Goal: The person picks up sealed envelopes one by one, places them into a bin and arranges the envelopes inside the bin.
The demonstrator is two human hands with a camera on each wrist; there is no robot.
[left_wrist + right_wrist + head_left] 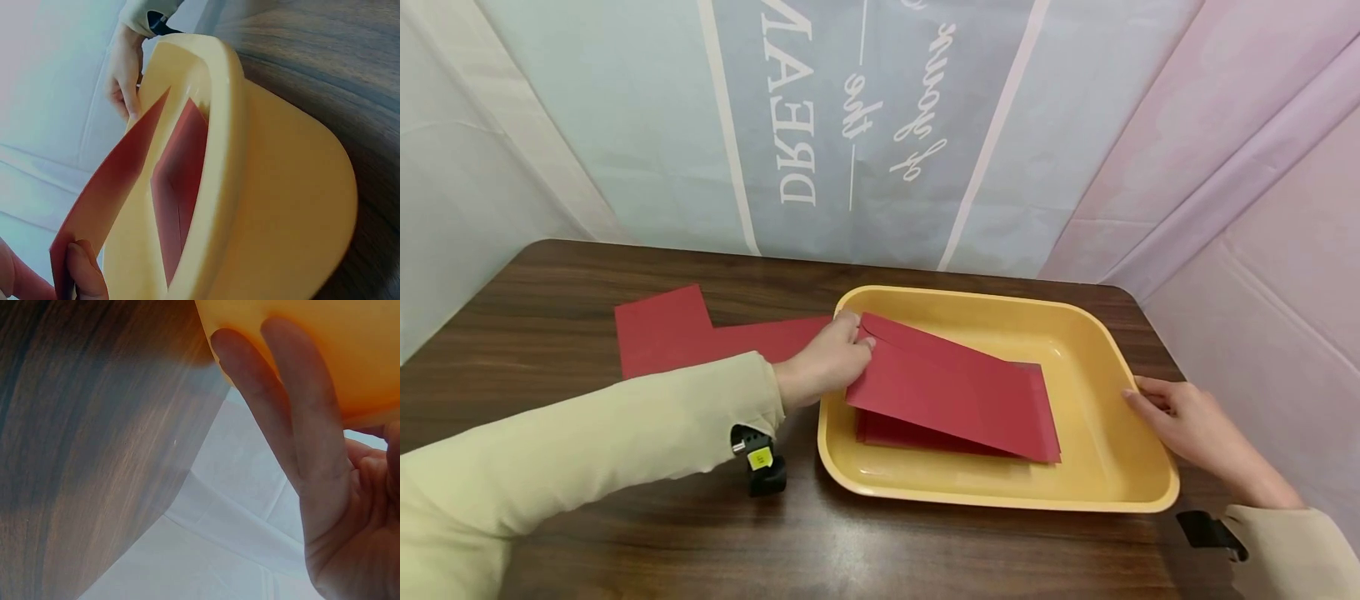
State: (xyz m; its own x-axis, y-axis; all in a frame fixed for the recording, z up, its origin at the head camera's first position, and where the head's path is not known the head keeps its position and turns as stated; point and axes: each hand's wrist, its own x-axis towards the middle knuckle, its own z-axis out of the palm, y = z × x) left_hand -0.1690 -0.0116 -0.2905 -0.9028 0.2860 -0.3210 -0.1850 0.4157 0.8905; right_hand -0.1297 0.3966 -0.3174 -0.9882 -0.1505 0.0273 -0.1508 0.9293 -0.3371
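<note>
My left hand [829,360] pinches the left end of a red envelope [958,392] between thumb and fingers, near its flap. That end is raised at the yellow tray's left rim, while the far end slopes down into the tray [992,502]. Beneath it, more red envelopes [910,435] lie in the tray; the left wrist view shows a gap between the held envelope [115,187] and those below. My right hand [1202,429] grips the tray's right rim, thumb on top. Two of its fingers [312,406] extend along the outer wall in the right wrist view.
More red envelopes [662,333] lie overlapping on the dark wooden table [760,275], left of the tray and partly behind my left sleeve. Beyond the table's back edge hangs a printed cloth [880,150]. Pale fabric [1285,333] hangs along the right side.
</note>
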